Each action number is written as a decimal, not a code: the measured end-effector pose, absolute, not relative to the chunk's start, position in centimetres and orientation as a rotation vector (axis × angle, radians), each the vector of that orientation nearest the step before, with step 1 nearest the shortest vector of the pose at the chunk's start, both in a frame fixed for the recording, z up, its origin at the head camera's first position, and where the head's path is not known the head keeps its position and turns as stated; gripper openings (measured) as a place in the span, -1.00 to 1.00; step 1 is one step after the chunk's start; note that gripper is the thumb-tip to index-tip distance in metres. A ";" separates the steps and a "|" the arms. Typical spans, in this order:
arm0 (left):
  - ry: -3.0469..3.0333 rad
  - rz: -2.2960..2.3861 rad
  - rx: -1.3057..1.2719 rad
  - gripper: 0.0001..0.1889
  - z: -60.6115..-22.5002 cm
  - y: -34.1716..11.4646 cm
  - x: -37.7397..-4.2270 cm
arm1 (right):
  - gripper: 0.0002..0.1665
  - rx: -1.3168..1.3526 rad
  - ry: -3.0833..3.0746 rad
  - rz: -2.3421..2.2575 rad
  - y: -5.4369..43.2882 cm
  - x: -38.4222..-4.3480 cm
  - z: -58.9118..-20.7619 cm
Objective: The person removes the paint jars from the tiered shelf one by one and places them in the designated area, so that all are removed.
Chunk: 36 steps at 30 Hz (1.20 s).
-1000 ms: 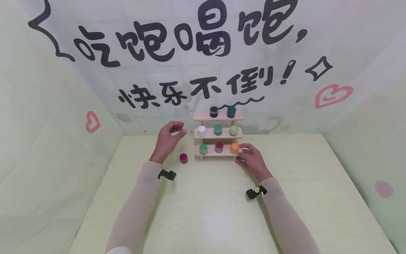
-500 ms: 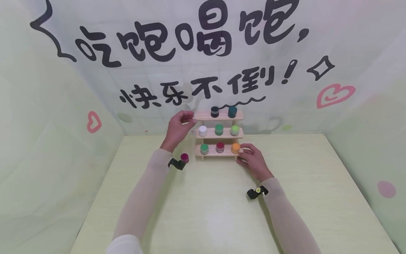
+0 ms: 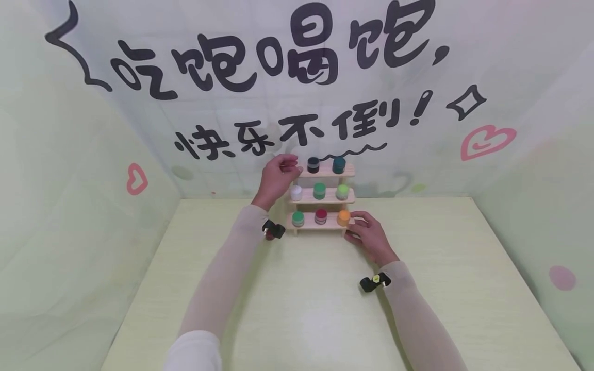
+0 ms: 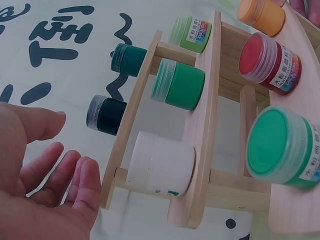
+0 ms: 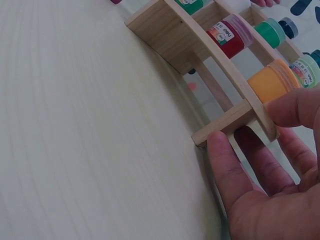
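A three-tier wooden rack (image 3: 309, 221) bears small paint jars at the back of the table. My left hand (image 3: 277, 178) is at the left end of its top shelf, thumb and fingers apart around nothing. The black jar (image 4: 106, 114) is nearest that hand, beside a teal jar (image 4: 131, 59). On the middle shelf stand a white jar (image 4: 162, 162), a green jar (image 4: 182, 85) and a light green jar (image 3: 342, 192). Below are another green jar (image 3: 298, 219), a red jar (image 3: 320, 216) and an orange jar (image 5: 272, 82). My right hand (image 5: 270, 185) grips the rack's lower right end, beside the orange jar.
A purple-red jar (image 3: 269, 235) stands on the table left of the rack, mostly hidden by the left wrist's black camera (image 3: 274, 229). A printed cloth (image 3: 223, 103) with large dark lettering hangs close behind the rack. Cloth walls (image 3: 60, 216) border the table's sides.
My left hand has moved right and up to the top shelf's left end, its wrist now covering most of the purple-red jar. My right hand stays on the rack.
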<state>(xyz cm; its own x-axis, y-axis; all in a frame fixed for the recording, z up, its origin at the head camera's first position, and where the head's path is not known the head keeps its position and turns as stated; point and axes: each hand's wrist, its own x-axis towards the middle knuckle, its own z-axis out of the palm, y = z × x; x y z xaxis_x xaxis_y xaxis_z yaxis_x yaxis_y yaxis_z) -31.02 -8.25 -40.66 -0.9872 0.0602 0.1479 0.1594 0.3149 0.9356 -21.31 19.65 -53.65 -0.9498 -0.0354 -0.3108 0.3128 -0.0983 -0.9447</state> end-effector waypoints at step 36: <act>-2.691 -1.546 -0.213 -0.56 -40.8 -5.1 -32.7 | -0.52 0.313 1.926 -2.153 19.7 -21.2 -53.6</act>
<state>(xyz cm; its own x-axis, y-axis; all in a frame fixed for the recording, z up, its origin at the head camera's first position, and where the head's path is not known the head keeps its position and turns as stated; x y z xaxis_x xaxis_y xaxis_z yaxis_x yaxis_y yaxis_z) -32.70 -5.14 -40.76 -0.9901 0.1034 0.0945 0.1337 0.4967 0.8575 -21.18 19.65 -53.65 -0.9494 -0.0326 -0.3123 0.3140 -0.1056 -0.9436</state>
